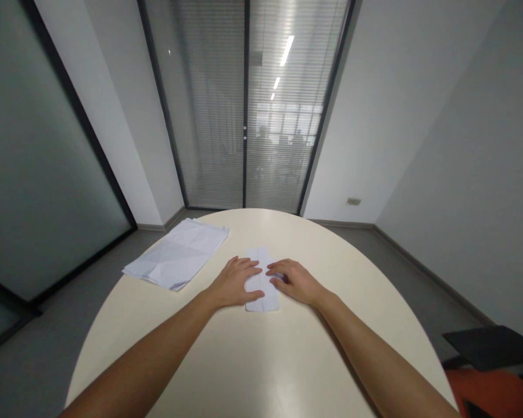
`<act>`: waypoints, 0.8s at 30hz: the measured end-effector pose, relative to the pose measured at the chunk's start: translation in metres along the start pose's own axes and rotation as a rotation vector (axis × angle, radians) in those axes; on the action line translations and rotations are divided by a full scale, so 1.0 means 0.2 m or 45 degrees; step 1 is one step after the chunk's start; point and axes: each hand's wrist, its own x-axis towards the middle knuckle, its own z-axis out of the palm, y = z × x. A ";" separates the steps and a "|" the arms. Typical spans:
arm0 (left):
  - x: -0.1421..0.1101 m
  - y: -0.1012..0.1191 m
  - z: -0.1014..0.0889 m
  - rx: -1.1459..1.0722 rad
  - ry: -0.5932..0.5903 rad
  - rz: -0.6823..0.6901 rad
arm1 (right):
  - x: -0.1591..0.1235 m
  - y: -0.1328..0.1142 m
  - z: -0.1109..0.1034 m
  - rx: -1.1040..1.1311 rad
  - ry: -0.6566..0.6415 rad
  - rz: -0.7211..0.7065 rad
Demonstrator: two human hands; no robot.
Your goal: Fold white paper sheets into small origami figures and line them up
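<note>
A narrow folded sheet of white paper (261, 303) lies lengthwise on the table in front of me, with creases running along it. My left hand (237, 281) rests on its left side, fingers spread and thumb apart, lying flat on the paper. At the paper's right edge is my right hand (294, 280), its fingers bent and the thumb tucked below them. The right fingertips touch the paper's edge; whether they pinch a fold there is hard to make out.
A stack of creased white sheets (181, 252) lies at the table's left far side. The round cream table (261, 360) has a curved edge all round. A chair with an orange seat (492, 392) stands at the lower right. Glass panels with blinds (213, 116) rise beyond.
</note>
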 end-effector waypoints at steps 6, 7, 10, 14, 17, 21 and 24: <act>0.00 0.01 -0.02 -0.018 -0.024 0.061 | 0.00 0.01 0.01 -0.067 0.042 0.041; 0.00 0.02 -0.02 -0.020 -0.026 0.069 | 0.00 0.01 0.02 -0.077 0.052 0.046; -0.01 0.03 -0.03 -0.027 -0.036 0.100 | 0.00 0.02 0.02 -0.108 0.069 0.064; -0.01 0.04 -0.04 -0.051 -0.035 0.174 | 0.00 0.03 0.01 -0.142 0.086 0.118; 0.00 0.05 -0.05 -0.079 -0.016 0.230 | 0.00 0.04 0.01 -0.165 0.107 0.157; 0.00 0.06 -0.05 -0.084 0.031 0.261 | -0.01 0.04 0.01 -0.193 0.119 0.193; 0.00 0.07 -0.05 -0.040 0.099 0.226 | -0.01 0.04 0.01 -0.213 0.118 0.190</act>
